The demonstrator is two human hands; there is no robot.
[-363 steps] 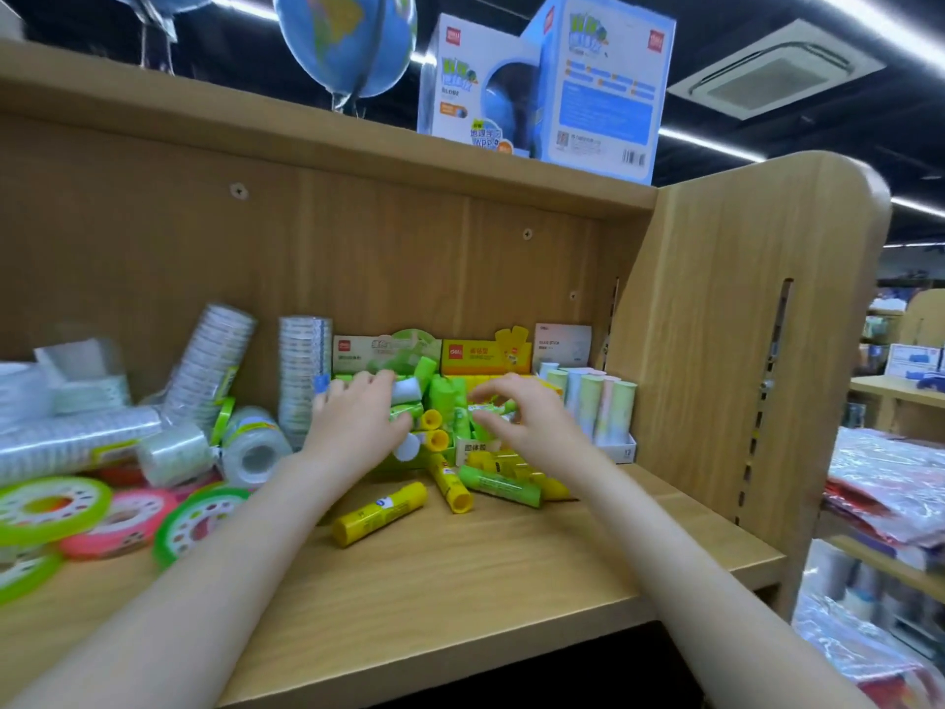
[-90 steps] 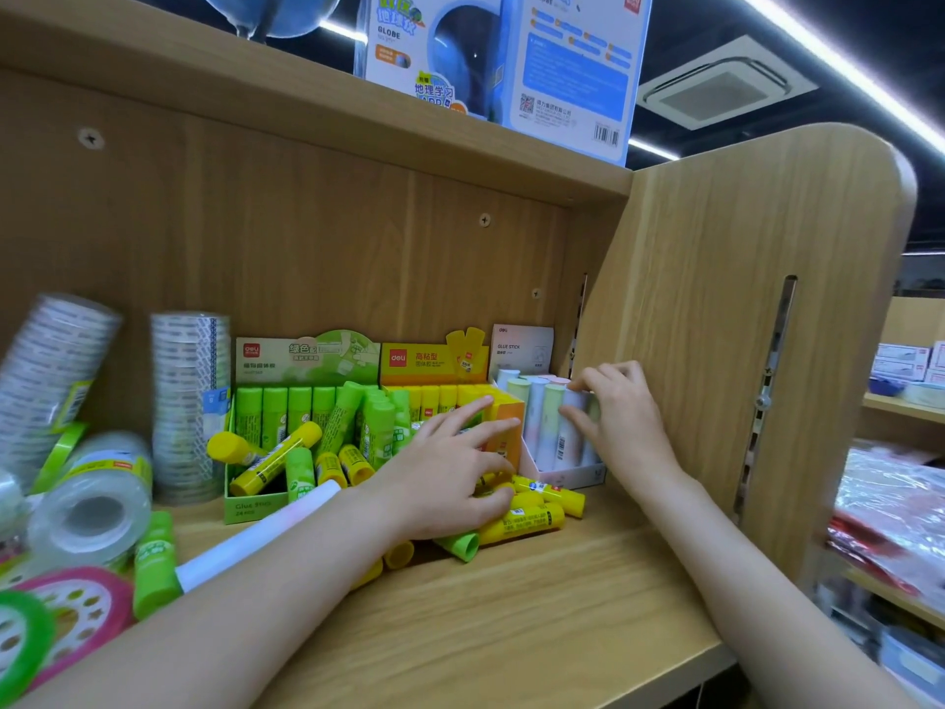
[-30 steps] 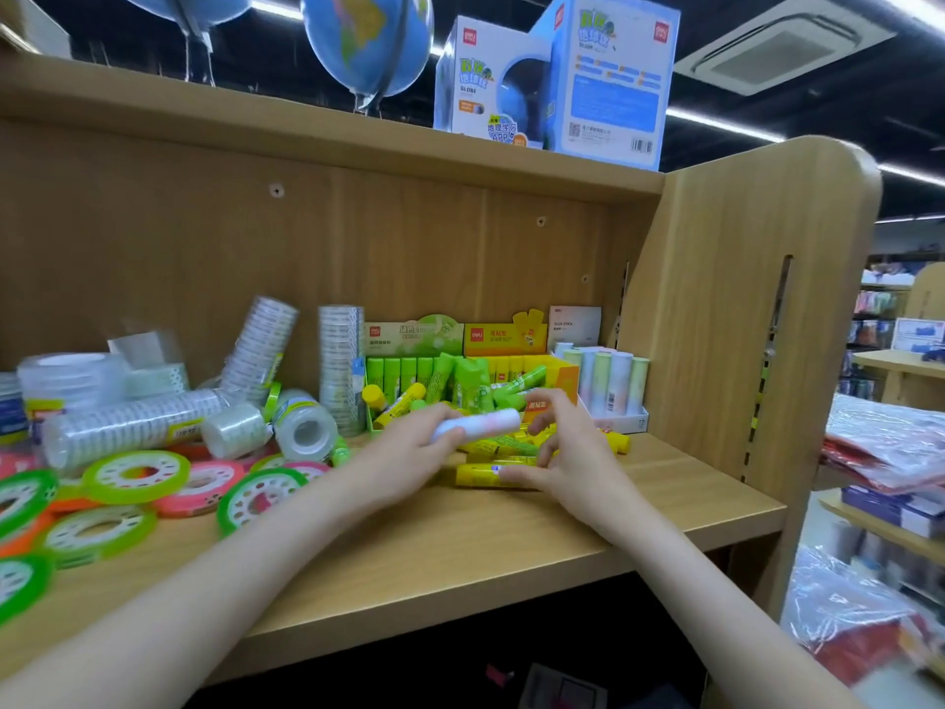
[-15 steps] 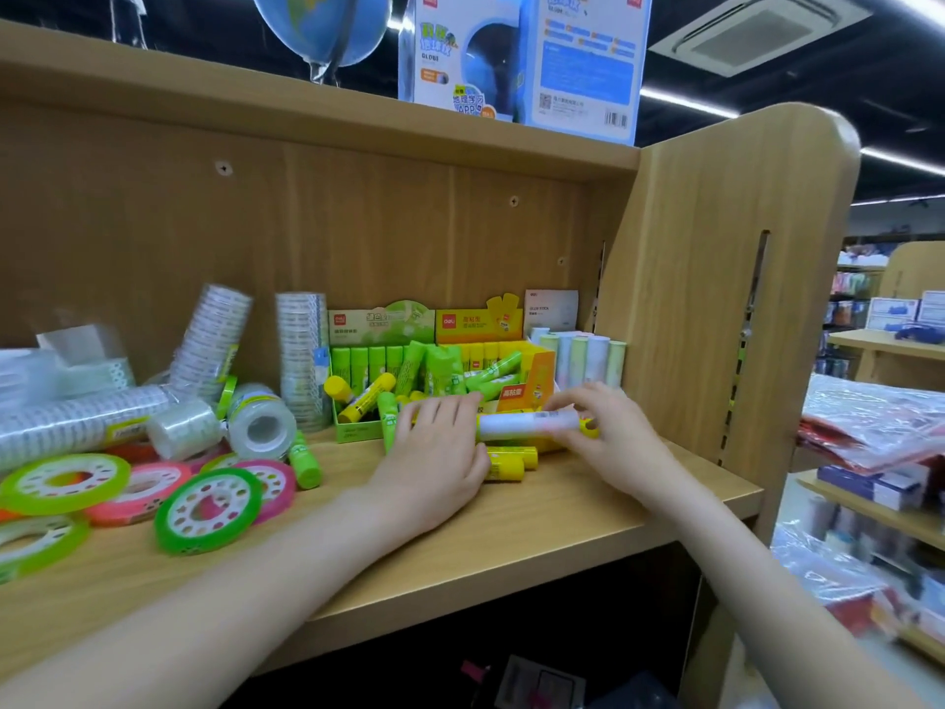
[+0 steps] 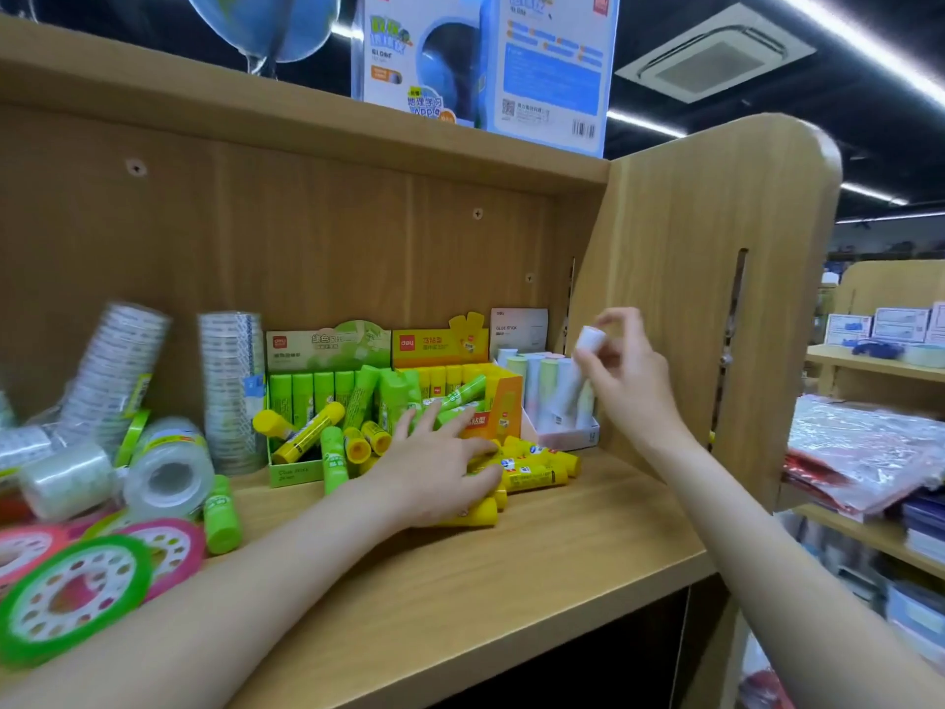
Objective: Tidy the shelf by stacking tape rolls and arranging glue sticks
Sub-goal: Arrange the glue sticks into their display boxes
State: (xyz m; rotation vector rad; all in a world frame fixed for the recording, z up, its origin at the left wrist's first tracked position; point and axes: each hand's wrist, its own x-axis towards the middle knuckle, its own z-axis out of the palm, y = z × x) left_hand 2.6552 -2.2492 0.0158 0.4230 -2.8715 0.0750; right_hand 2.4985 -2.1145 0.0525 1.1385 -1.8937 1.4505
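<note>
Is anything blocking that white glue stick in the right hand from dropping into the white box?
Nothing visible blocks it. The right hand holds the white glue stick tilted just above the white box, whose other pastel sticks stand alongside.

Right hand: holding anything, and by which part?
Yes: the right hand pinches a white glue stick around its upper body, just below the cap, over the white box.

Bright ceiling strip lights, evenly lit shelf, mild motion blur, wide-angle edge bending
</note>
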